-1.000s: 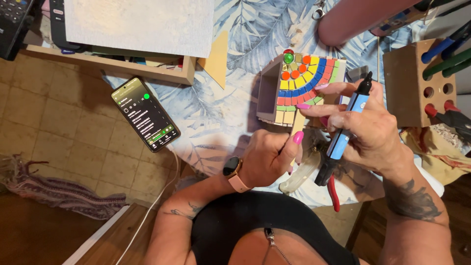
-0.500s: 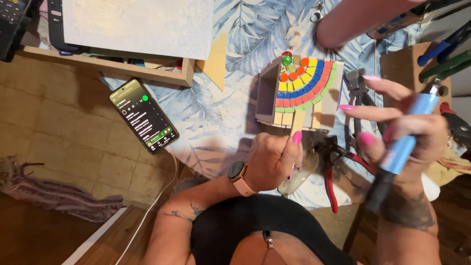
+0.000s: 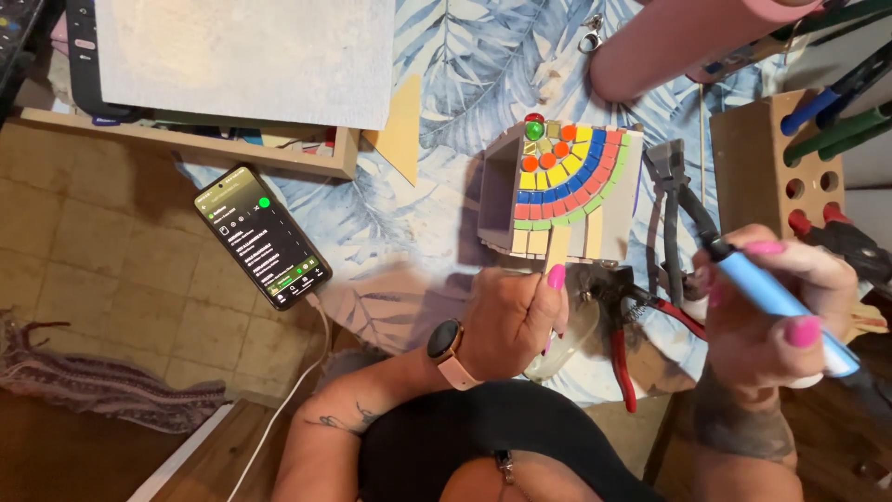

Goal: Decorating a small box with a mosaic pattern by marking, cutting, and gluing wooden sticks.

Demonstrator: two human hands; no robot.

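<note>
Gripping marker [image 3: 776,296] lower, right hand [image 3: 762,316]

Red pliers [image 3: 621,358] and grey nippers [image 3: 671,200] are crowding the gap between the left hand [image 3: 506,316] and right hand [image 3: 771,325]. The mosaic box [image 3: 562,191] is blocking ahead of the left hand; the tool block [image 3: 767,163] is standing beyond the right. Cloth [image 3: 409,218] left of the left hand is lying open up to the phone [image 3: 262,237].

The blue marker [image 3: 785,302] is motion-blurred, its rear end hidden behind the right hand [image 3: 767,321]. The left hand [image 3: 509,316] covers the lower end of the pale tile strip [image 3: 558,249]. The pink cylinder [image 3: 688,37] runs off the top edge, and the text on the phone [image 3: 262,237] is too small to tell.
</note>
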